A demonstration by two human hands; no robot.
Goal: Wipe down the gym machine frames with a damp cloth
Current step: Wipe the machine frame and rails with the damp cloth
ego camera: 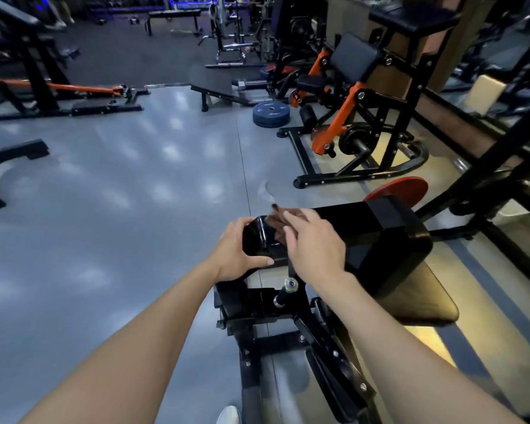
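Brown cloth pressed on black frame by flat right hand (blurred); left hand gripping frame's end. Next: wiping along.

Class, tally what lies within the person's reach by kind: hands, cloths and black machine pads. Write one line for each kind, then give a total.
Hands: 2, the left hand gripping the small black pad's end and the right hand on the brown cloth.
Cloths: 1, the brown cloth.
Black pads: 2, the small black pad and the large black pad.
Total: 5
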